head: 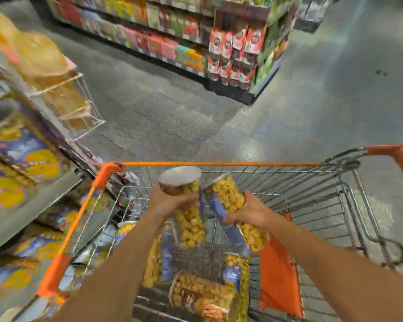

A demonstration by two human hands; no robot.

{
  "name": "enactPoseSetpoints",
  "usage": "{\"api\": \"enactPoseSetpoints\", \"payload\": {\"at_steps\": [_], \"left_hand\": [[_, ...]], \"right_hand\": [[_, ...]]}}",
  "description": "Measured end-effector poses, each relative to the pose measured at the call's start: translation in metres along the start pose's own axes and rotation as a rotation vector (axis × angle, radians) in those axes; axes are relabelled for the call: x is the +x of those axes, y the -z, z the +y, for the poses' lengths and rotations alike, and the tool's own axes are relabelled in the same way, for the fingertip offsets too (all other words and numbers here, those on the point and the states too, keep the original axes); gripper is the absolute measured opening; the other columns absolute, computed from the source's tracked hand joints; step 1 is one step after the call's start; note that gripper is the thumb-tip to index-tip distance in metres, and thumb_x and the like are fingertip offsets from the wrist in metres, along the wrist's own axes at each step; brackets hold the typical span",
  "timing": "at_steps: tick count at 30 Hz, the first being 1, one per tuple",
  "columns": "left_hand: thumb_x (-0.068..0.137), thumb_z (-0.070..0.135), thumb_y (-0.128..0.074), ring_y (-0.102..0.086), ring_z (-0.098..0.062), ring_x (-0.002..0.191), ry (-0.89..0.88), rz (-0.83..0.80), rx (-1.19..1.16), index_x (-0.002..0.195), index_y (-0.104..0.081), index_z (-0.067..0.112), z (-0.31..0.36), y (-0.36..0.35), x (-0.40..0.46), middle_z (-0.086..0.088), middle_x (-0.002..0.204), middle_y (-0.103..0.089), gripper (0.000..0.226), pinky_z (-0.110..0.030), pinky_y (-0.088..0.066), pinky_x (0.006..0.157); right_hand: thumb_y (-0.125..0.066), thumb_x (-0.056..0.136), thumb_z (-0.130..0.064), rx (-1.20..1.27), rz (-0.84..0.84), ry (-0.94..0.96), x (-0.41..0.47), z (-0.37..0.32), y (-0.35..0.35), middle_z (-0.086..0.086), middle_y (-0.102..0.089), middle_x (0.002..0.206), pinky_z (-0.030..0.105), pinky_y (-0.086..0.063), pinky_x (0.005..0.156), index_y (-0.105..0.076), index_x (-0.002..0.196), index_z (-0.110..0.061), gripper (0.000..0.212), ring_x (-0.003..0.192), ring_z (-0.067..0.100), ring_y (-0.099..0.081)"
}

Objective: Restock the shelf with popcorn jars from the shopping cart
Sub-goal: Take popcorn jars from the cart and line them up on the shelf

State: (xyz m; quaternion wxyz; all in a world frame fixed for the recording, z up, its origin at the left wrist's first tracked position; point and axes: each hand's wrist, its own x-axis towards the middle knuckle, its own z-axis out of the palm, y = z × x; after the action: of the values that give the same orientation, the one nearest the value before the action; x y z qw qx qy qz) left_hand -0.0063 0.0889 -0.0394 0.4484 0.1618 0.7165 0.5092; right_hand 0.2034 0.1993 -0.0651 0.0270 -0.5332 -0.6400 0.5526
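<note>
Above the orange-rimmed wire shopping cart (219,163) I hold two clear popcorn jars full of yellow popcorn. My left hand (165,202) grips one popcorn jar (189,219) near its white lid, which tilts up and away. My right hand (251,211) grips the second popcorn jar (230,194) around its middle, tilted to the left. More popcorn jars (205,291) lie in the bottom of the cart. The shelf (30,205) at the left carries jars with purple and yellow labels.
A wire rack (77,108) with pale packets juts out from the left shelving. A long aisle of coloured packages (172,36) and an end display of red and white bags (235,56) stand ahead across the grey floor. An orange flap (279,275) hangs inside the cart.
</note>
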Motion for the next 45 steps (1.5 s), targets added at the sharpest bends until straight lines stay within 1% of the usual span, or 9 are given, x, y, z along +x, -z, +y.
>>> {"api": "enactPoseSetpoints", "payload": {"at_steps": [10, 14, 19, 27, 29, 31, 35, 40, 45], "left_hand": [[0.070, 0.014, -0.088, -0.064, -0.005, 0.045, -0.256, -0.011, -0.101, 0.102, -0.066, 0.013, 0.153, 0.180, -0.192, 0.005, 0.065, -0.073, 0.040, -0.019, -0.050, 0.043], [0.082, 0.013, -0.079, -0.065, 0.000, 0.046, -0.456, 0.124, -0.166, 0.085, -0.059, 0.017, 0.217, 0.266, -0.299, 0.012, 0.053, -0.070, 0.021, -0.019, -0.052, 0.045], [0.043, 0.045, -0.099, -0.074, -0.017, 0.097, -0.713, 0.345, -0.030, 0.126, -0.057, 0.015, 0.281, 0.375, -0.432, -0.002, 0.111, -0.075, 0.098, -0.037, -0.061, 0.083], [0.059, 0.035, -0.092, -0.069, 0.000, 0.062, -0.971, 0.867, -0.034, 0.088, -0.069, 0.012, 0.343, 0.540, -0.619, 0.011, 0.069, -0.075, 0.043, -0.028, -0.060, 0.066], [0.049, 0.049, -0.095, -0.071, -0.002, 0.082, -0.961, 0.968, 0.035, 0.109, -0.062, 0.012, 0.354, 0.575, -0.656, 0.008, 0.091, -0.076, 0.077, -0.027, -0.059, 0.076], [0.028, 0.060, -0.096, -0.072, -0.018, 0.101, -0.989, 1.101, 0.088, 0.123, -0.058, 0.008, 0.363, 0.606, -0.684, -0.005, 0.112, -0.073, 0.116, -0.041, -0.059, 0.088], [0.040, 0.047, -0.096, -0.065, -0.017, 0.110, -1.151, 1.468, 0.104, 0.123, -0.050, 0.012, 0.363, 0.646, -0.706, -0.003, 0.121, -0.066, 0.101, -0.036, -0.053, 0.097], [0.045, 0.041, -0.096, -0.072, -0.015, 0.097, -1.012, 1.481, 0.126, 0.107, -0.064, 0.019, 0.347, 0.720, -0.697, 0.000, 0.108, -0.074, 0.073, -0.038, -0.058, 0.090], [0.053, 0.028, -0.097, -0.073, -0.017, 0.091, -0.833, 1.433, 0.050, 0.111, -0.064, 0.015, 0.307, 0.817, -0.668, -0.002, 0.107, -0.074, 0.068, -0.037, -0.060, 0.084]], "right_hand": [[-0.080, 0.059, -0.006, 0.413, -0.218, 0.365, -0.191, -0.193, -0.072, 0.001, -0.080, 0.083, 0.027, -0.060, 0.059, -0.069, 0.102, -0.012, 0.045, 0.071, 0.018, -0.076], [-0.089, 0.050, -0.019, 0.401, -0.284, 0.567, -0.285, -0.298, -0.113, 0.015, -0.076, 0.111, 0.045, -0.061, 0.083, -0.063, 0.124, -0.005, 0.080, 0.096, 0.033, -0.074], [-0.083, 0.067, -0.011, 0.428, -0.373, 0.836, -0.406, -0.420, -0.177, 0.016, -0.075, 0.114, 0.041, -0.061, 0.083, -0.067, 0.119, -0.007, 0.055, 0.100, 0.033, -0.073], [-0.074, 0.080, -0.002, 0.517, -0.656, 1.147, -0.565, -0.570, -0.302, 0.005, -0.077, 0.075, 0.033, -0.062, 0.075, -0.070, 0.094, -0.008, 0.016, 0.064, 0.015, -0.074], [-0.077, 0.078, -0.003, 0.504, -0.709, 1.223, -0.600, -0.600, -0.331, 0.008, -0.078, 0.076, 0.038, -0.062, 0.080, -0.072, 0.091, -0.007, 0.014, 0.066, 0.018, -0.075], [-0.084, 0.072, -0.010, 0.489, -0.747, 1.286, -0.629, -0.629, -0.358, 0.013, -0.078, 0.082, 0.045, -0.062, 0.082, -0.074, 0.091, -0.007, 0.021, 0.073, 0.024, -0.076], [-0.094, 0.039, -0.044, 0.466, -0.611, 1.431, -0.652, -0.676, -0.415, 0.002, -0.079, 0.098, 0.034, -0.062, 0.080, -0.073, 0.107, -0.012, 0.079, 0.091, 0.018, -0.076], [-0.094, 0.062, -0.032, 0.304, -0.580, 1.411, -0.625, -0.708, -0.479, -0.009, -0.069, 0.085, 0.004, -0.044, 0.055, -0.065, 0.095, -0.018, 0.046, 0.069, -0.002, -0.059], [-0.093, 0.065, -0.011, 0.236, -0.707, 1.254, -0.576, -0.738, -0.562, -0.006, -0.076, 0.087, 0.021, -0.053, 0.066, -0.068, 0.091, -0.018, 0.036, 0.075, 0.006, -0.072]]}}
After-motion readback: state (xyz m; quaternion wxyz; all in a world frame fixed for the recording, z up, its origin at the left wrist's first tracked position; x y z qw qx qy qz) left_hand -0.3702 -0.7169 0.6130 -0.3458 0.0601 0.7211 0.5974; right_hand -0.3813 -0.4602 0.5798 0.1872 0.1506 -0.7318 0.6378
